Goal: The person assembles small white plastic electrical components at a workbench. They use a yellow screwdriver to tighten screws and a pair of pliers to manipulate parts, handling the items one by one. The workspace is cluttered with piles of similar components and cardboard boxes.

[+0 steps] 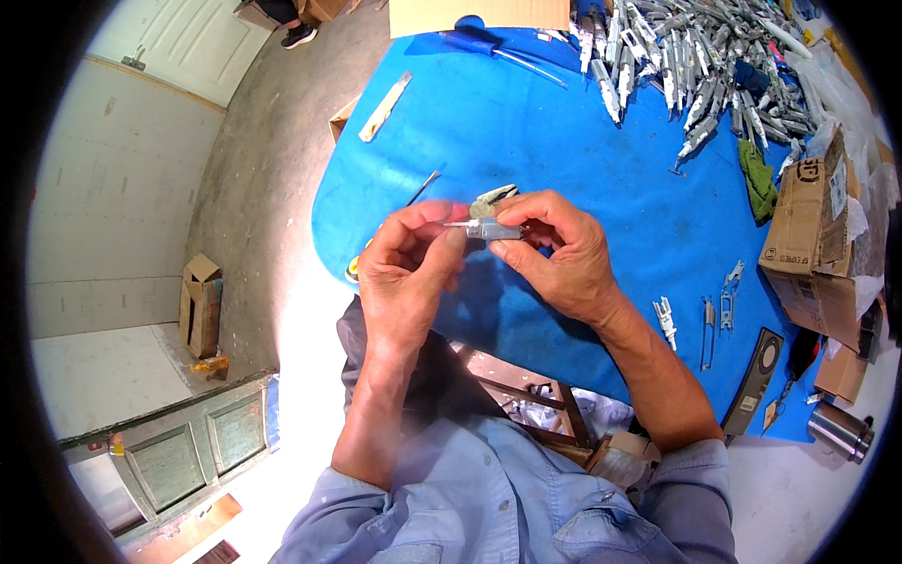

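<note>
My right hand (564,246) pinches a small grey metal part (498,229) between thumb and fingers, above the blue cloth. A thin pale tip points left from this part. My left hand (406,258) is closed, its thumb and index finger at that tip; its other fingers curl behind. Just beyond my hands lies a pale, rounded object (490,199), partly hidden. A thin dark-shafted tool (425,186) lies past my left hand, its yellow handle end (353,267) showing beside my wrist.
A blue cloth (526,122) covers the table. Many grey elongated parts (695,75) are heaped at the far right. At right stand a cardboard box (808,254), a green rag (757,179), loose metal frames (727,299) and a metal cylinder (840,432). A screwdriver (489,45) lies at the back.
</note>
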Demonstrator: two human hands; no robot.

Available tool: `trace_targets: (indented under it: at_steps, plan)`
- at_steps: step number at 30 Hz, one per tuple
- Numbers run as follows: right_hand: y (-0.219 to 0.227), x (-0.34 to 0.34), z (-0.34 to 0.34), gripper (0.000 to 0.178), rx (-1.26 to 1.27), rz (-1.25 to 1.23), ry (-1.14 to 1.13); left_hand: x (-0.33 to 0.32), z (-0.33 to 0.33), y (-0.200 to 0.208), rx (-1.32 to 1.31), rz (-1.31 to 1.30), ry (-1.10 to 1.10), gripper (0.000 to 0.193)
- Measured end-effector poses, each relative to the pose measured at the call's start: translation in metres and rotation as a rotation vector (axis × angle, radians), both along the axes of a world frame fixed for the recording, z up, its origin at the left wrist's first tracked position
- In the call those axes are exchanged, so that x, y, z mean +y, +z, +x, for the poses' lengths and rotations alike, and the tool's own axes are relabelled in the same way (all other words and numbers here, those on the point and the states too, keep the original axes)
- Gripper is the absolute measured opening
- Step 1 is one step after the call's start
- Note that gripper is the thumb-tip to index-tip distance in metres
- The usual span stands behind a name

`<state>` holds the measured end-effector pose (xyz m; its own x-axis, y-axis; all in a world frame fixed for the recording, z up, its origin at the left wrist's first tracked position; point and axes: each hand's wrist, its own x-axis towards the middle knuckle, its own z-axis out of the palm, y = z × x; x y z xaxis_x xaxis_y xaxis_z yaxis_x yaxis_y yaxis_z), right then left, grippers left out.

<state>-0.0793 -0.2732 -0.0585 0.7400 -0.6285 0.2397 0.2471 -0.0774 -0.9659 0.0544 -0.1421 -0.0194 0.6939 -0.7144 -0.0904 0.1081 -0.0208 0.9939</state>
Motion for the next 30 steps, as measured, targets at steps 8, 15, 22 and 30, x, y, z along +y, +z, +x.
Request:
trace_targets:
  at_steps: [8,15,22,30]
  plan:
    - [-0.001,-0.001,0.000,0.024,0.001,-0.024,0.009,0.002,0.004,-0.001,0.076,-0.012,-0.016,0.021]
    - [-0.001,-0.003,0.000,0.025,0.007,-0.039,0.028,0.002,0.006,0.002,0.055,0.062,-0.056,0.019]
    - [-0.003,-0.004,0.002,0.025,0.026,-0.021,0.008,0.002,0.005,0.000,-0.045,0.096,-0.055,0.015]
    - [-0.003,-0.007,0.002,0.025,0.005,-0.024,-0.067,-0.009,0.004,-0.002,-0.086,0.071,-0.072,0.014]
